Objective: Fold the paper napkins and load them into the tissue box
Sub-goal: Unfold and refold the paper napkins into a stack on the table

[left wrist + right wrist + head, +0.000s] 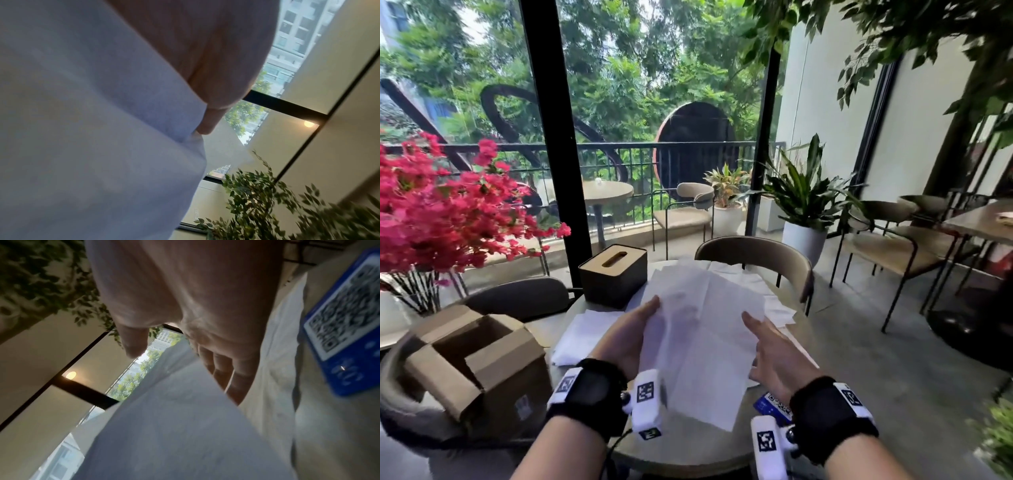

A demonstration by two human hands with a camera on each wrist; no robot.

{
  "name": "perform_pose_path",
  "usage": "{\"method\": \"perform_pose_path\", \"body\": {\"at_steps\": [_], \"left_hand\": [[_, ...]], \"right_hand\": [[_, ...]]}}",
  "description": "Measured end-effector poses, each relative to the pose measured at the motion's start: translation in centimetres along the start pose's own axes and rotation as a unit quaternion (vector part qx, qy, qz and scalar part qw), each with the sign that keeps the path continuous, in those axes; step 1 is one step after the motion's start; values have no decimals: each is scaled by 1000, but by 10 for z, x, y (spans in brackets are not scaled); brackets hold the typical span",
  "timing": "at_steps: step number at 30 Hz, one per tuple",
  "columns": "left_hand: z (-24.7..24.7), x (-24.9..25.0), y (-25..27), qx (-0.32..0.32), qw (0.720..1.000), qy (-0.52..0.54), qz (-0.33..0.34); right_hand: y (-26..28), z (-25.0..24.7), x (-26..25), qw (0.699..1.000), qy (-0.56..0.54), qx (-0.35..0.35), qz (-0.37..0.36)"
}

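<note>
Just in front of the tissue box (614,274), over the round table (688,455), I am holding a white napkin (702,342) lifted off the other sheets, my left hand (626,337) pinching its left edge between thumb and fingers. My right hand (774,356) is hovering at the napkin's right edge with fingers straight and spread, gripping nothing. Left of the tissue box, a cardboard box (482,363) is sitting open on a chair

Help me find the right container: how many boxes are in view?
2. The tissue box stands far left on the table; the open cardboard box sits nearer, left of it. Others may be hidden.
</note>
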State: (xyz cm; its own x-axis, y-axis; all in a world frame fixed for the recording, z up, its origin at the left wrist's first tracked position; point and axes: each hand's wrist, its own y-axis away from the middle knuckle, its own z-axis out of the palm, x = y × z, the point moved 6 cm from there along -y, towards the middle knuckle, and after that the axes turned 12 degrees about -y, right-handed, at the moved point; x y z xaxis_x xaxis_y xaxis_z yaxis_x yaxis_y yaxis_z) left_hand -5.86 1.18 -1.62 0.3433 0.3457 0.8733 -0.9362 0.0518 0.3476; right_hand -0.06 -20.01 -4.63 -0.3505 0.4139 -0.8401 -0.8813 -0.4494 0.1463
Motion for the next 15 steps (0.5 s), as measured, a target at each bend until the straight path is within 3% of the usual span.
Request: {"method": "perform_pose_path", "body": {"at_steps": [3, 6, 10, 15], "left_hand": [[-9, -1, -26, 5, 999, 13, -29], [-22, 0, -56, 18, 999, -13, -43], [-41, 18, -92, 73, 994, -75, -18], [-40, 29, -97, 71, 993, -88, 24]], "right_hand": [[-17, 6, -4, 999, -29, -32, -11], [-42, -6, -14, 1000, 6, 5, -23], [-74, -25, -28, 998, 42, 44, -3], [-90, -36, -42, 998, 10, 56, -7]]}}
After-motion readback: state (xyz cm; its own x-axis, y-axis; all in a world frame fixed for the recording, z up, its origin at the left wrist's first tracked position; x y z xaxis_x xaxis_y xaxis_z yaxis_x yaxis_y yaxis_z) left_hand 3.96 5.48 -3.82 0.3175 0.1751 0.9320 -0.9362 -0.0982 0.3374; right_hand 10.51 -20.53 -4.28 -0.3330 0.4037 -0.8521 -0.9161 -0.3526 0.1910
